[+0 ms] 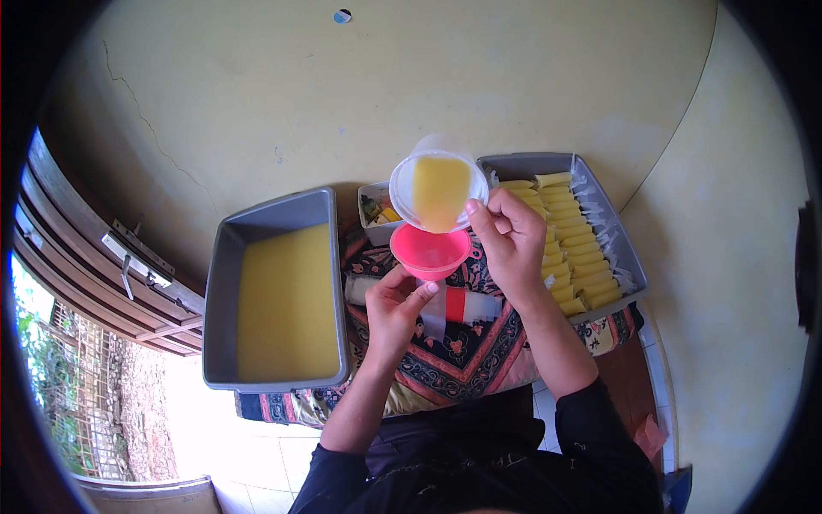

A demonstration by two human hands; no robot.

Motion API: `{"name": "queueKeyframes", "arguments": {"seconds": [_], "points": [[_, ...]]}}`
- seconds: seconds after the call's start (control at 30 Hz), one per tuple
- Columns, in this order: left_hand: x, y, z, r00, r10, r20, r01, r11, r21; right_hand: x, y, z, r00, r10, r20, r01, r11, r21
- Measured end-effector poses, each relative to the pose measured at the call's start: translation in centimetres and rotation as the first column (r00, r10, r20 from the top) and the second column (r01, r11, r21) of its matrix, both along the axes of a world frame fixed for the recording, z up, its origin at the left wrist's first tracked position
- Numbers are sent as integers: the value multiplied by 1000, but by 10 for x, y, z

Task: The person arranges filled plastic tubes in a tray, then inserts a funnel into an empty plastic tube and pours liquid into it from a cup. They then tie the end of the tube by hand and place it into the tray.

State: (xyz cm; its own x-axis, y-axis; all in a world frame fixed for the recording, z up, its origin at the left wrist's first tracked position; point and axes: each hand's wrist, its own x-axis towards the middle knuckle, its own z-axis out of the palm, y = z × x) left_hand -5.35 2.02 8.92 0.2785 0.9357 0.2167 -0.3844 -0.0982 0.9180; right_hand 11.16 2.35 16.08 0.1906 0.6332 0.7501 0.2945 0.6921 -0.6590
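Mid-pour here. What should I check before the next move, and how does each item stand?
1. Cup tilted over funnel: ok.
2. Right hand grip on cup: ok.
3. Left hand grip at funnel neck: ok.
4. Bag fill level under funnel: cannot tell.
5. Left tray holds liquid: ok.
6. Room for more packs in right tray: cannot tell.

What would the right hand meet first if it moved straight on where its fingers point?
Likely the small grey container behind the pink funnel: the right hand, holding the cup, points that way, though it may pass above; depth is unclear.
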Motion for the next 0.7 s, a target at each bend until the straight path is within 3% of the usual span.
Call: {"name": "queueKeyframes", "arguments": {"seconds": [0.7], "points": [[-7,-6,13,999,31,-26,-29,998,58,2,-9,12,980,-108,168,75,979,190]]}}
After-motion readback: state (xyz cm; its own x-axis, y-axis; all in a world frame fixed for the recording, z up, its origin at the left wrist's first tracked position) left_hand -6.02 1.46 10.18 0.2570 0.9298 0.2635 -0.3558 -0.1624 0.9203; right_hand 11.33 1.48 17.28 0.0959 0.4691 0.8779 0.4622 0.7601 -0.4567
